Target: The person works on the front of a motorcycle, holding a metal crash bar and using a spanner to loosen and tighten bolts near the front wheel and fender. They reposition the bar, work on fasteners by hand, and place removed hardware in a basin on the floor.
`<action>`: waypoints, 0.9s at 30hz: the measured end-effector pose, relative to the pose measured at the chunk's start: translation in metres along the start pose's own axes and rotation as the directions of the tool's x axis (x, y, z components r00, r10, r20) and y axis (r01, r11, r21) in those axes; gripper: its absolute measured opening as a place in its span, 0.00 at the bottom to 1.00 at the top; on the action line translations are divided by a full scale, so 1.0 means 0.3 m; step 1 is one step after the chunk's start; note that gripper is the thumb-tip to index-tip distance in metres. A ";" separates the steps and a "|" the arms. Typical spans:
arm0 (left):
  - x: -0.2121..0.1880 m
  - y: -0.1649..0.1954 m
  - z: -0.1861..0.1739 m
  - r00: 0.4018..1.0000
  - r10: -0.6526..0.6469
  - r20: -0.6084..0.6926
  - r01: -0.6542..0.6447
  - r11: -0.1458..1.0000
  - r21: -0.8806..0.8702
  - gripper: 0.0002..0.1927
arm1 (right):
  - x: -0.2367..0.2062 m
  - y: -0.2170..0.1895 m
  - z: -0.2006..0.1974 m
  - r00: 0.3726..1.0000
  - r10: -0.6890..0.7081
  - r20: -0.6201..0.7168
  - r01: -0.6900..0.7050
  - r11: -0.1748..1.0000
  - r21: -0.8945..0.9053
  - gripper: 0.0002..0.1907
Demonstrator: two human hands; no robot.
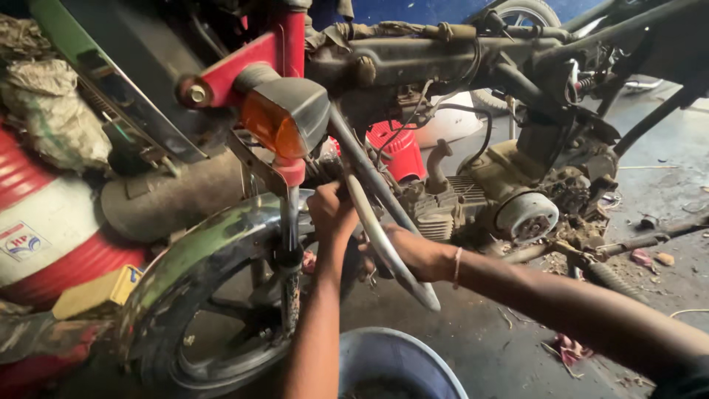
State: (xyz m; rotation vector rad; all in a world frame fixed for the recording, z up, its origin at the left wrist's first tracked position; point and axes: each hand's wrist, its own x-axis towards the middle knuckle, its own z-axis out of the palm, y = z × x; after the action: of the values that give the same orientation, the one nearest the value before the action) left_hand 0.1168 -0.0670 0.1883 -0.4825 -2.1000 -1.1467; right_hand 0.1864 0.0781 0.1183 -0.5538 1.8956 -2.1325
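Behind the leg guard bar [384, 236], right hand [413, 255] half hidden, left hand [332, 210] raised, both grips unclear.

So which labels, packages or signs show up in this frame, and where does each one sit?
Label: small pale rectangle with a red and blue emblem, on the white band of the red-and-white drum, far left.
Box: yellow carton with a blue corner patch, lying below the drum beside the front mudguard.
No signs or screens visible.
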 end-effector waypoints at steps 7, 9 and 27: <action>-0.019 -0.043 0.008 0.999 0.027 0.041 -0.025 0.998 -0.054 0.20 | 0.020 0.079 -0.022 0.986 -0.038 0.165 0.053 0.995 -0.083 0.11; -0.031 -0.056 0.023 0.997 0.081 -0.004 -0.081 0.997 -0.013 0.17 | 0.031 0.142 -0.033 0.999 0.021 0.049 -0.021 1.000 -0.006 0.09; -0.052 -0.006 -0.013 0.999 0.039 0.031 -0.035 0.993 -0.111 0.15 | -0.013 0.072 -0.022 0.989 0.000 0.150 0.034 0.973 -0.226 0.19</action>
State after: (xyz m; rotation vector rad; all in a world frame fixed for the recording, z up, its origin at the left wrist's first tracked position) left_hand 0.1281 -0.0713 0.1774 -0.5936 -2.0542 -1.2457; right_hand 0.1855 0.0827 0.0958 -0.7554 2.0689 -1.8354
